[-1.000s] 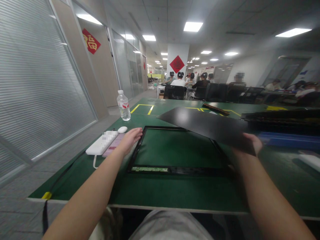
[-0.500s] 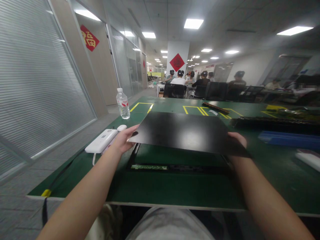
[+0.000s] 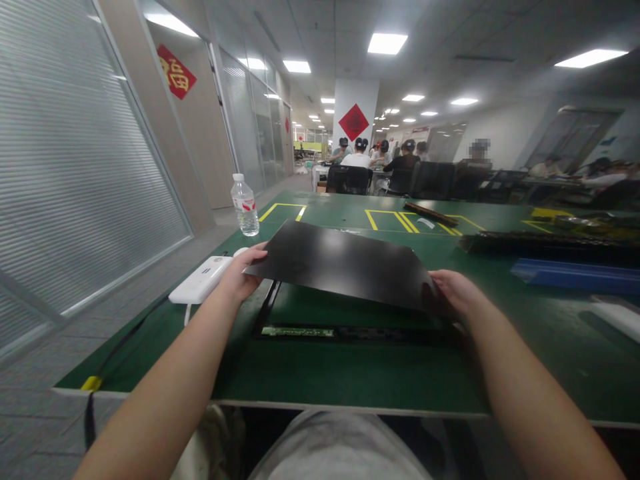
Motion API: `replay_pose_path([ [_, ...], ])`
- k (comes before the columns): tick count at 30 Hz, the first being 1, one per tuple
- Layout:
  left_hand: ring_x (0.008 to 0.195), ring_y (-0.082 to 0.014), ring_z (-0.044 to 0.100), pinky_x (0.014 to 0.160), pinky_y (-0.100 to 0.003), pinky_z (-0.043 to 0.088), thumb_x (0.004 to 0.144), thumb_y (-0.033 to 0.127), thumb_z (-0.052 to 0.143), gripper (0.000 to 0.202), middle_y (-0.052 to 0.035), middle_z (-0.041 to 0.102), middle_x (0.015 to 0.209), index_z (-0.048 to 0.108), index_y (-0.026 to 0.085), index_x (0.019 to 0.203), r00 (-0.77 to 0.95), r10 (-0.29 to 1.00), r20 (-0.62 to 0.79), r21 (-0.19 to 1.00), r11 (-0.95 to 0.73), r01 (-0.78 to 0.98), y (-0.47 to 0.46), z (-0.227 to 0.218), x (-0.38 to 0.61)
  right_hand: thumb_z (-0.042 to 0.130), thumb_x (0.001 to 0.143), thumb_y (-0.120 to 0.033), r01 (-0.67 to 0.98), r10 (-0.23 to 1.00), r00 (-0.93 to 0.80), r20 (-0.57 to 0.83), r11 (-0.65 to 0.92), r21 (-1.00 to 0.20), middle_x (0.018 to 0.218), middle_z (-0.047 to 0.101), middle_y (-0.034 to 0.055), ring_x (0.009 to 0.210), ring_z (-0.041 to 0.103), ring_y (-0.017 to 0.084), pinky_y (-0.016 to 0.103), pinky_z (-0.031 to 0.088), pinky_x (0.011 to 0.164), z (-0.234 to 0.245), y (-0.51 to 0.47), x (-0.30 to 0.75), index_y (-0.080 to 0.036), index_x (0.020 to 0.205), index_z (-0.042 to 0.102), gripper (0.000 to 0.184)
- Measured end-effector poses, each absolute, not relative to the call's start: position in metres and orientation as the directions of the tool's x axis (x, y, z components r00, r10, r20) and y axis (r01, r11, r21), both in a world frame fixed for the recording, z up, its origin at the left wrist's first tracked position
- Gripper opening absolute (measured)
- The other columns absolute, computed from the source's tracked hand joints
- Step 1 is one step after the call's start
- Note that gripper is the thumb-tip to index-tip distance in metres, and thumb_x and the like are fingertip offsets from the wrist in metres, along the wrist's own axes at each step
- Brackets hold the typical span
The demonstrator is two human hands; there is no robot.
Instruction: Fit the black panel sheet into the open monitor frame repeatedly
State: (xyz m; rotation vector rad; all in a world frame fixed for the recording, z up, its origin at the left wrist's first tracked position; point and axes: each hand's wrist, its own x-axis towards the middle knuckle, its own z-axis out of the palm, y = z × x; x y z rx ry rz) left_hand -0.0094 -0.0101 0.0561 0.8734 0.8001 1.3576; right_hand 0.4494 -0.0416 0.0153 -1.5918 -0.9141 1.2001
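Observation:
A thin, glossy black sheet [image 3: 340, 263] is held up above the table between both my hands. My left hand [image 3: 245, 272] grips its left edge, fingers closed on it. My right hand [image 3: 453, 290] pinches the right edge, the thumb on top and the other fingers partly hidden. Below the sheet, a black rectangular frame [image 3: 390, 335] lies on the green tabletop [image 3: 350, 380]. Along the frame's near side shows a green circuit strip [image 3: 297, 331]. The sheet hides the frame's far part.
Left stand a water bottle [image 3: 245, 205] and a white box-shaped device [image 3: 200, 280] with a cable. To the right lie a blue strip [image 3: 575, 277], a long dark bundle [image 3: 550, 248], a white object [image 3: 620, 319] and a brown strip [image 3: 430, 214]. People sit at tables behind.
The black sheet has shifted slightly left, and its right end has drawn inward. My right hand has moved left with it, its fingers now more visible. My left hand has moved slightly left.

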Motion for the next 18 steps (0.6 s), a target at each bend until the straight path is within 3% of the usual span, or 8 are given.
replay_pose_path([
  [4, 0.061, -0.0148, 0.063, 0.052, -0.021, 0.049, 0.052, 0.012, 0.065, 0.041, -0.0024, 0.072, 0.076, 0.070, 0.013, 0.093, 0.011, 0.999, 0.030, 0.914, -0.023, -0.405, -0.011, 0.053, -0.008, 0.052, 0.082, -0.013, -0.125, 0.896, 0.294, -0.334, -0.310, -0.942, 0.072, 0.071, 0.0083, 0.064, 0.067, 0.016, 0.025, 0.054, 0.064, 0.018, -0.042, 0.451, -0.013, 0.085, 0.065, 0.013],
  [11, 0.054, -0.0161, 0.059, 0.046, -0.023, 0.045, 0.044, 0.012, 0.063, 0.041, 0.0016, 0.065, 0.065, 0.060, 0.017, 0.084, -0.066, 0.997, -0.038, 0.965, 0.019, -0.263, -0.012, 0.049, -0.006, 0.056, 0.084, -0.017, 0.046, 0.866, 0.445, -0.229, -0.278, -0.959, 0.071, 0.071, 0.0094, 0.058, 0.067, 0.017, 0.025, 0.053, 0.055, 0.024, -0.049, 0.449, -0.011, 0.113, 0.062, 0.030],
  [18, 0.053, -0.0153, 0.061, 0.047, -0.023, 0.047, 0.050, 0.016, 0.075, 0.043, 0.0008, 0.068, 0.067, 0.059, 0.017, 0.090, -0.072, 0.997, 0.021, 0.971, -0.037, -0.235, -0.010, 0.046, -0.006, 0.054, 0.084, -0.011, 0.111, 0.837, 0.506, -0.209, -0.304, -0.946, 0.065, 0.069, 0.0074, 0.055, 0.067, 0.016, 0.024, 0.055, 0.053, 0.029, -0.051, 0.439, -0.011, 0.118, 0.059, 0.035],
])
